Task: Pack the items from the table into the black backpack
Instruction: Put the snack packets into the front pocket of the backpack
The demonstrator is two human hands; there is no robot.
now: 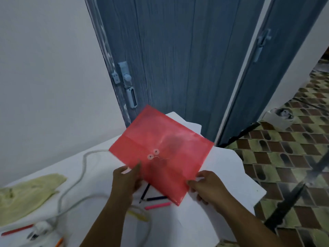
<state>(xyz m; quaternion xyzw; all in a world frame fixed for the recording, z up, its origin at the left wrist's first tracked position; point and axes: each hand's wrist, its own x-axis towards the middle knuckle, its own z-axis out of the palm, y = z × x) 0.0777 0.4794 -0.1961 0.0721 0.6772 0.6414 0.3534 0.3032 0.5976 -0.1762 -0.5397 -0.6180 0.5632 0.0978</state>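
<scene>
Both hands, left and right, grip one red folder above the table; beneath lie two dark pencils and one pink marker.

No readable text, label, brand, number or sign appears on anything in view.

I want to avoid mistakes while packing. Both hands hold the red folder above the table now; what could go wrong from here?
1. The translucent red plastic string-tie folder shows its thin string hanging loose, so the flap might open and contents slip out.
2. The left hand and right hand pinch only its near edge; it could sag or slide free.
3. Dark pencils and a pink marker lie just below; lowering the folder may knock them.
</scene>
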